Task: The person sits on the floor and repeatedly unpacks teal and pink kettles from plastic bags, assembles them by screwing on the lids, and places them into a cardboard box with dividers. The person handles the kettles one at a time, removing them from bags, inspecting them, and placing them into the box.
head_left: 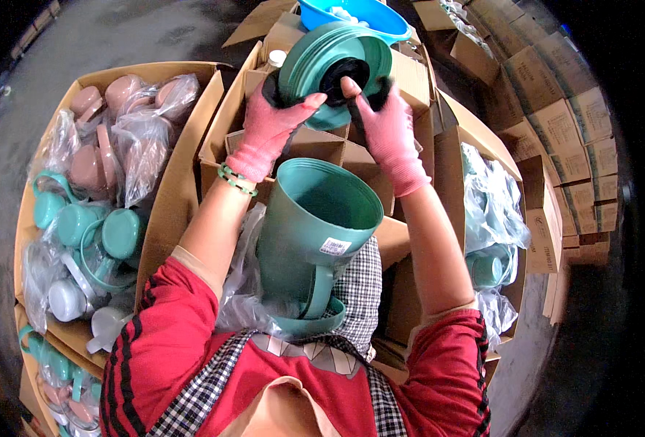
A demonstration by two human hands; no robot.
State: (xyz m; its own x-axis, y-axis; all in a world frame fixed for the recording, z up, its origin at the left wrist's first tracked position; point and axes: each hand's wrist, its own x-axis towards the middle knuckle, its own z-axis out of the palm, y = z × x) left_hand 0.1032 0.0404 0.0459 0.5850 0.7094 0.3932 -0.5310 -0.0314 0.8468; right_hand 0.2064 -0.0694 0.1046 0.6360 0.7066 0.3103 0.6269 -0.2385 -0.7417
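Note:
A round teal screw lid [301, 69] with a black ring in its middle is held up between both hands. My left hand [275, 120], in a pink glove with dark fingers, grips its near left edge, thumb on top. My right hand [392, 131], gloved alike, closes on its right side, its thumb against the black centre. Below the lid, a large teal mug [286, 240] stands tilted at my lap, mouth open and uncovered, with a handle and a white sticker. A curved teal piece [304, 324] shows at its base. Clear plastic [242, 291] lies crumpled beside the mug.
On the left, an open carton [177, 167] holds pink, teal and white lidded vessels in bags. Beyond my hands is a divided carton [217, 138] beneath a blue basin [381, 18]. Bagged teal items [490, 211] fill a right-hand carton; stacked cartons [556, 124] stand farther right.

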